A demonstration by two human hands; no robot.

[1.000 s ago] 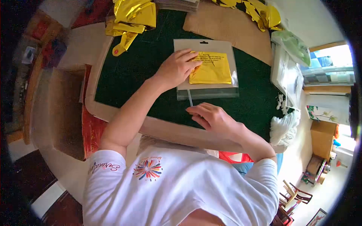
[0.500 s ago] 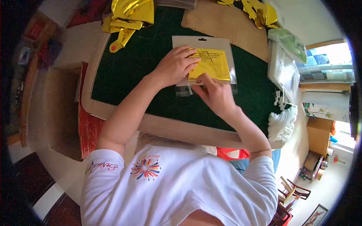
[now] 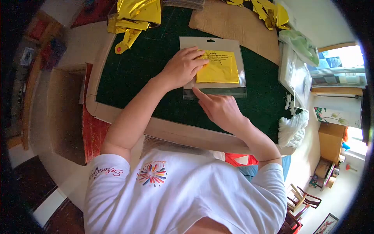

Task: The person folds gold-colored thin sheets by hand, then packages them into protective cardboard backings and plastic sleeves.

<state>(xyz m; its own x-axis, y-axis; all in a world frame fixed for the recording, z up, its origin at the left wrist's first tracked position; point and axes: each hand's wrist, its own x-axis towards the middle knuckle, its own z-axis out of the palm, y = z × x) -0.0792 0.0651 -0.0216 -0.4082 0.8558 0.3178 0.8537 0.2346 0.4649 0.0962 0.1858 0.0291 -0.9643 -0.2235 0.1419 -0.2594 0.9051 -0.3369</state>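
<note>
A clear plastic bag (image 3: 240, 74) with a hang hole at its top lies flat on the dark green table covering. Inside it are a pale card and a folded yellow foil piece (image 3: 222, 74) printed with small dark text. My left hand (image 3: 185, 67) rests palm down on the bag's left side, fingers stretched over the edge of the foil. Nearer to me, my right hand (image 3: 221, 108) points its index finger at the bag's lower left edge, fingertip on the clear strip. Its other fingers are curled, partly out of sight, and nothing shows in them.
Gold foil pieces (image 3: 138, 15) lie at the back left, and more gold foil (image 3: 269, 15) at the back right. Brown cardboard (image 3: 222, 25) covers the far table. Clear plastic bags (image 3: 294, 74) and a white bundle (image 3: 292, 128) line the right edge. A cardboard box (image 3: 68, 113) stands left.
My right hand has gone from a bent pinch at the bag's lower edge to a stretched index finger there. The small clear stick beside it no longer shows. My left hand stays put.
</note>
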